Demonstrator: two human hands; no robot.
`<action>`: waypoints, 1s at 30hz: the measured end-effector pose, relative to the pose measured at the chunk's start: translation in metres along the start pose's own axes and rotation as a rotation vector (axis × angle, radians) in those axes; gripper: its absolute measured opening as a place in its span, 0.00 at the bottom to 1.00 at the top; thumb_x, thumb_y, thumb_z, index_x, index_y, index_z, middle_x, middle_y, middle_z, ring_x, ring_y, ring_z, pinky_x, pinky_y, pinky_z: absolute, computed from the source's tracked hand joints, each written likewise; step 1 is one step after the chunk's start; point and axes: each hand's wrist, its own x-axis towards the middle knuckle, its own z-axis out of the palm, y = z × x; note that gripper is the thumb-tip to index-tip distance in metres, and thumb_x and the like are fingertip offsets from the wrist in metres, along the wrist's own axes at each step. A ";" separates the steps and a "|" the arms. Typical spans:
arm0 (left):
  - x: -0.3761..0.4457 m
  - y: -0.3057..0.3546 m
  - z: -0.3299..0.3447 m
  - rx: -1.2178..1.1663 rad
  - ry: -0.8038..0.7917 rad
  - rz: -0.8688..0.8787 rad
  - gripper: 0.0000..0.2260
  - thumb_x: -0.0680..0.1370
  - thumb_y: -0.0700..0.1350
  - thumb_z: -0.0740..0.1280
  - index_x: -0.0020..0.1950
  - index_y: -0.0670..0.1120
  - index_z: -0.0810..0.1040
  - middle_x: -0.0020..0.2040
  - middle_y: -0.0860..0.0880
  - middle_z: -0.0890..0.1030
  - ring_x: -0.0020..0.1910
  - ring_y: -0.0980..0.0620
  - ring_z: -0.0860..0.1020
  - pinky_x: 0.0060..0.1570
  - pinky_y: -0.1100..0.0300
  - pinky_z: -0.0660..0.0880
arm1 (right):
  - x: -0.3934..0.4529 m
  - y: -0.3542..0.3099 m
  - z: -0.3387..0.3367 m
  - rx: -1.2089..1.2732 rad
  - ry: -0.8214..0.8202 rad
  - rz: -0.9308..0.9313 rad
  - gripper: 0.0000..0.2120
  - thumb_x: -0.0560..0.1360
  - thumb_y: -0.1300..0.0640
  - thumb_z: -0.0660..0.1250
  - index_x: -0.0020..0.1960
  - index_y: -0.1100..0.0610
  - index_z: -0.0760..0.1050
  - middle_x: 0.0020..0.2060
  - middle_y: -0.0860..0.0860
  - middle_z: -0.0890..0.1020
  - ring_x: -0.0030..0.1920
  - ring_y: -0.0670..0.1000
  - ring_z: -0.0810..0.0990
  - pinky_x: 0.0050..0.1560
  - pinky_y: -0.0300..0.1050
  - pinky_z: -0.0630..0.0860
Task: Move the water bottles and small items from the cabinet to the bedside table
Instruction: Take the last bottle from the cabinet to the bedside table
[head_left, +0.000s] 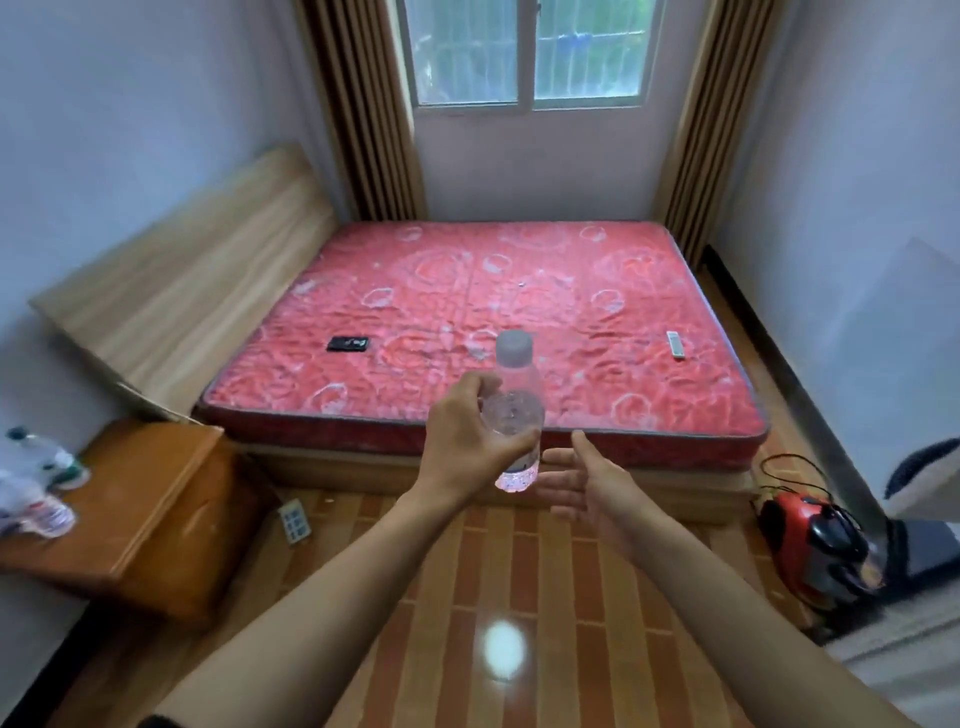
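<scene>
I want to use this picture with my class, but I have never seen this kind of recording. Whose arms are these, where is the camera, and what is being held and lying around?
There is no machine: a person wears a wide-angle camera on the head, looking forward and down at their own arms. The left hand grips a clear water bottle upright; the right hand is open just beside it, holding nothing. At the left edge stands an orange bedside table with other bottles already on it. Ahead is a red mattress with a dark phone-like item and a pale remote lying on it.

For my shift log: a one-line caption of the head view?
Left hand holds clear water bottle upright; open right hand beside it; bedside table left.
</scene>
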 end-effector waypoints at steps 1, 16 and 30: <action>0.004 -0.005 -0.010 0.028 0.025 -0.015 0.25 0.64 0.55 0.78 0.55 0.45 0.76 0.47 0.51 0.81 0.44 0.53 0.79 0.43 0.60 0.77 | 0.012 -0.005 0.011 -0.015 -0.046 -0.001 0.26 0.81 0.38 0.52 0.61 0.56 0.76 0.54 0.58 0.84 0.57 0.57 0.81 0.59 0.54 0.75; 0.018 -0.108 -0.170 0.225 0.412 -0.317 0.26 0.63 0.53 0.82 0.56 0.49 0.76 0.49 0.56 0.79 0.47 0.57 0.78 0.47 0.69 0.74 | 0.117 -0.043 0.214 -0.188 -0.457 0.112 0.29 0.81 0.38 0.51 0.60 0.60 0.77 0.55 0.61 0.83 0.48 0.56 0.80 0.44 0.48 0.75; 0.031 -0.254 -0.330 0.199 0.530 -0.414 0.28 0.64 0.54 0.81 0.60 0.49 0.76 0.52 0.55 0.80 0.51 0.56 0.78 0.50 0.65 0.76 | 0.182 -0.050 0.434 -0.309 -0.527 0.116 0.30 0.79 0.35 0.52 0.59 0.58 0.79 0.51 0.59 0.85 0.49 0.58 0.83 0.46 0.51 0.77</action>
